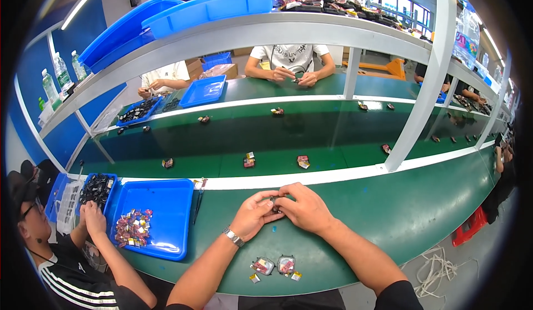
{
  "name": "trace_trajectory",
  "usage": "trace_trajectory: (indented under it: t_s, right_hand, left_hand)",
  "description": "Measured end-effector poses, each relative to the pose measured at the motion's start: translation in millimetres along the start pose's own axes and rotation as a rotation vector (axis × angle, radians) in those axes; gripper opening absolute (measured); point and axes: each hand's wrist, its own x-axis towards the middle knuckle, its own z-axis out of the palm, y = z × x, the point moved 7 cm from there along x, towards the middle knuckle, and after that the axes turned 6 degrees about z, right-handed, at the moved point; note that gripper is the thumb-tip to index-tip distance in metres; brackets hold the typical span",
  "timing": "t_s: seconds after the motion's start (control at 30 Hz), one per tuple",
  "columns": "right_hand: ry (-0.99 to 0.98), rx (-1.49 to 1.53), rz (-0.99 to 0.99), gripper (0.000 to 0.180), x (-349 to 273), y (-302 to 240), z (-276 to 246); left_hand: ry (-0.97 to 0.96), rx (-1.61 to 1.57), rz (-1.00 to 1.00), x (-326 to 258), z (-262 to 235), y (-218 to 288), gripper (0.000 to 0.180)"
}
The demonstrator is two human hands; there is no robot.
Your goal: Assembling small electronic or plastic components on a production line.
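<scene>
Above the green bench (355, 226), my left hand (254, 216) and my right hand (304, 207) meet with fingers pinched around a small dark part (275, 205). Its exact kind is mostly hidden by my fingers. Beneath my hands lies a tiny blue piece (274, 229). Closer to me, two small open casings rest side by side, a left casing (262, 265) and a right casing (286, 264). Each shows reddish and silvery parts inside, with a yellow-and-white piece (296, 276) next to it.
Left of my arms stands a blue tray (180, 221) with a pile of small electronic parts (133, 228); tweezers (198, 204) lie beside it. A co-worker's hands (93, 218) are by a bin of black parts (99, 188). Past the white rail (311, 175), small assemblies sit on a green belt (222, 143).
</scene>
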Motion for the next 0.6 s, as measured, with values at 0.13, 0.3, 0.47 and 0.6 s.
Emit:
trace_trajectory:
  t_s: [0.13,0.3,0.47,0.6]
  right_hand:
    - [-0.074,0.027,-0.024,0.017,-2.2,4.4,3.7]
    - [-0.153,0.028,-0.012,0.016,-5.7,10.5,11.1]
    - [-0.047,0.075,0.101,0.013,-5.2,14.7,0.0]
    - [-0.028,0.124,0.108,0.013,-9.6,18.0,1.5]
  left_hand:
    - [-0.011,0.08,-0.02,-0.9,0.6,-6.0,0.033]
    - [-0.026,0.187,0.027,0.6,3.0,-1.1,0.033]
    - [-0.021,0.215,0.029,1.6,4.0,-2.2,0.032]
    - [-0.031,0.179,0.009,0.9,7.2,-1.2,0.033]
